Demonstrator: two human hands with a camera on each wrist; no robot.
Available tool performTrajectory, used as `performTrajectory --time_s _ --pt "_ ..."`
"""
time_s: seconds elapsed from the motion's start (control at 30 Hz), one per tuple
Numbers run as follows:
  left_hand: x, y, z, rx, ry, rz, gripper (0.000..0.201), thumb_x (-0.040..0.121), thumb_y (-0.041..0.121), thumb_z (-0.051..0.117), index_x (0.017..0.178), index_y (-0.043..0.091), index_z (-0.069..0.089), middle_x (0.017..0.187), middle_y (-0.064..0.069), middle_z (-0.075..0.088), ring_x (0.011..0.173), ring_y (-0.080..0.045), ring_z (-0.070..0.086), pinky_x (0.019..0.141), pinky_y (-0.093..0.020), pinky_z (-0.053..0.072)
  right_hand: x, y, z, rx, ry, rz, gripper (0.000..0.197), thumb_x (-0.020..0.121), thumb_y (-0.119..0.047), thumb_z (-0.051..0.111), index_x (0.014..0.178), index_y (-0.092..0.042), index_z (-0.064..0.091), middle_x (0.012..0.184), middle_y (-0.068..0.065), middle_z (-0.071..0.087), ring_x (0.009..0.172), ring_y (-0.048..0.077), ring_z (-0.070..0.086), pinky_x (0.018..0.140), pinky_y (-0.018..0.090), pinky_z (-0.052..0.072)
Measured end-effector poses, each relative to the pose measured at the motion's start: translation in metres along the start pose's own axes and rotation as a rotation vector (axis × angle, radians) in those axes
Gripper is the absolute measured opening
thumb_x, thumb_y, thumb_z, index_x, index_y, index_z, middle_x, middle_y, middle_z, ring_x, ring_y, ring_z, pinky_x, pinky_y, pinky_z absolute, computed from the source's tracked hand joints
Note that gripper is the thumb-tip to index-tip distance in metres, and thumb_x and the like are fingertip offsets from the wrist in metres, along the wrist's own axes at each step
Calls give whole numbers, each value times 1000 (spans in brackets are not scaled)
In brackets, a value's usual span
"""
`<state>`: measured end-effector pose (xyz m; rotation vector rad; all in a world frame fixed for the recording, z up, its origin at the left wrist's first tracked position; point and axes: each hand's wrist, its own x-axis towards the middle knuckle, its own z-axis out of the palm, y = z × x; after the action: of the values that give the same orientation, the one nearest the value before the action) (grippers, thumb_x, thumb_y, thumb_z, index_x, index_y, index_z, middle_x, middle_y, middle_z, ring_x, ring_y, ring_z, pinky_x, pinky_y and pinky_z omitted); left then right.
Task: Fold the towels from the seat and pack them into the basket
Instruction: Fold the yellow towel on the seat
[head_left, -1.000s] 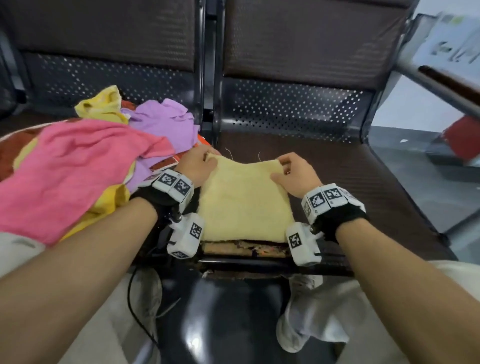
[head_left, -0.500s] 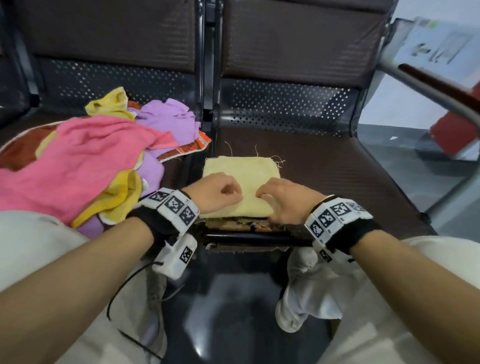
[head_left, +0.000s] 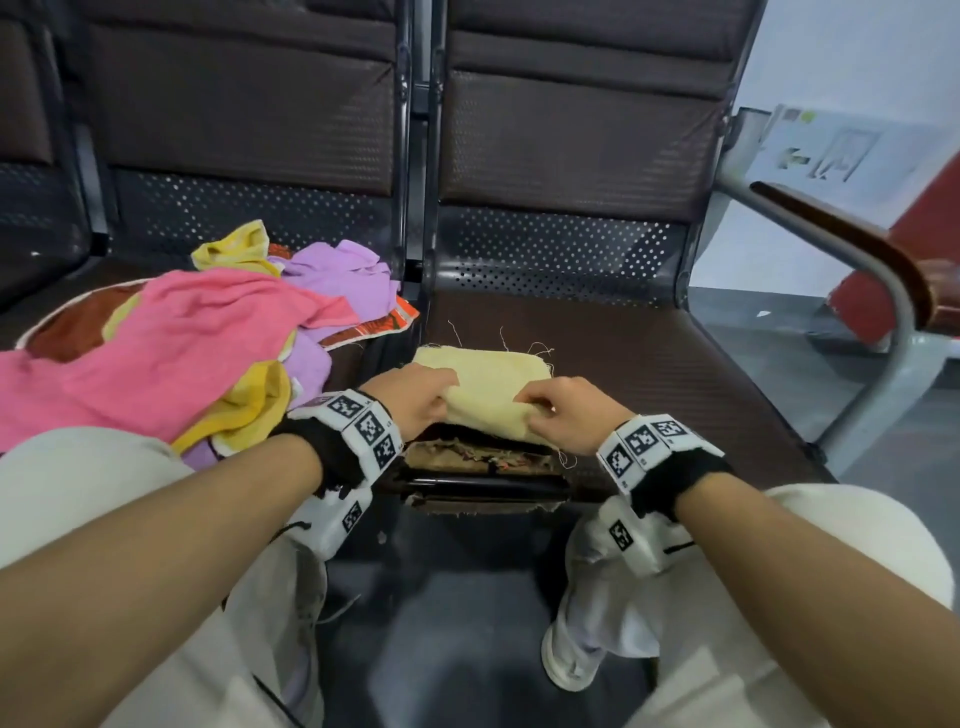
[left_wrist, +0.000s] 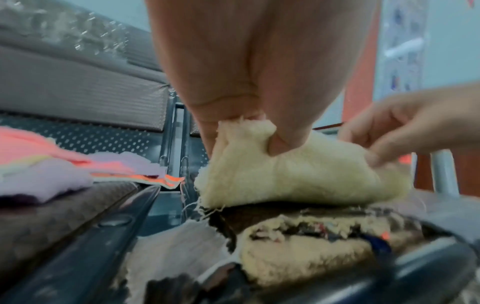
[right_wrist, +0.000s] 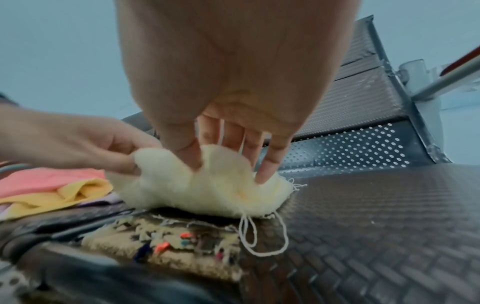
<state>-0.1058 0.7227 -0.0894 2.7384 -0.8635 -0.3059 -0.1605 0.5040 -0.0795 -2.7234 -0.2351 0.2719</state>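
Cream towel (head_left: 485, 387) mid-fold on the seat (head_left: 649, 374): left hand (head_left: 415, 397) and right hand (head_left: 563, 418) pinch its six-o'clock edge; next, carry it toward twelve.

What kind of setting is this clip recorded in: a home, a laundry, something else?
Probably a public waiting area, not a home. The towels lie on linked seats with perforated metal backs and a metal-framed armrest, and a printed notice with an arrow hangs on the wall. Both hands pinch the pale yellow towel.
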Motion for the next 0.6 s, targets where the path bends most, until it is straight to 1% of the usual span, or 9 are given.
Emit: performTrajectory --time_s 0.03,0.07,0.1,0.17,0.23,0.3,0.4,0.5,0.6 --pt "2 0 -2 -38 14 -7 20 87 12 44 104 9 55 87 -11 56 79 -27 52 72 -36 43 1 0 1 -29 -35 -9 38 85 -29 65 120 -18 60 111 -1 63 104 17 57 86 22 40" --pt "4 -1 -3 -78 23 -15 18 87 10 44 100 6 55 81 -10 54 75 -27 51 70 -37 43 2 1 3 -63 -73 -13 45 80 -36 71 119 -18 58 107 -2 60 100 16 55 85 25 40" --pt "6 -2 -4 -114 22 -22 17 86 9 45 98 5 56 80 -10 54 75 -27 51 69 -36 42 4 2 4 -95 -103 -9 47 77 -38 75 115 -18 56 103 -3 57 97 17 53 82 27 40" --pt "10 -4 -6 -166 -25 -25 15 87 10 46 98 6 56 83 -10 57 79 -29 55 73 -35 44 11 4 4 -124 -101 9 36 78 -28 73 108 -18 55 98 -1 56 97 20 55 79 28 41" --pt "15 -7 -9 -202 -93 -10 11 90 12 49 97 8 56 87 -5 55 85 -26 55 76 -33 42 22 8 -2 -95 -95 36 34 82 -23 68 113 -18 56 102 0 57 98 20 56 79 26 40" --pt "22 -12 -15 -233 -136 1 5 92 13 48 91 12 53 84 1 51 82 -19 51 72 -30 39 32 12 -11 -40 -126 63 43 82 -26 69 121 -19 54 106 -4 54 96 15 52 80 26 39" --pt "35 -18 -23 -244 -197 -18 12 92 12 46 81 15 51 76 6 49 73 -12 47 61 -26 35 48 20 -20 77 -107 73 39 83 -28 70 118 -21 56 112 -2 58 100 16 55 85 30 44" --pt "53 -25 -31 -205 -268 -41 12 92 13 45 88 7 54 82 -1 52 76 -15 49 66 -27 36 69 26 -26 174 -55 64 32 84 -28 70 112 -22 57 109 -4 59 101 15 55 84 28 44" --pt "68 -36 -37 -134 -350 -67 10 93 16 44 90 10 52 89 -1 52 85 -15 49 71 -27 37 91 28 -26 211 1 65 28 82 -33 71 104 -27 56 106 -7 58 98 12 55 80 26 43"
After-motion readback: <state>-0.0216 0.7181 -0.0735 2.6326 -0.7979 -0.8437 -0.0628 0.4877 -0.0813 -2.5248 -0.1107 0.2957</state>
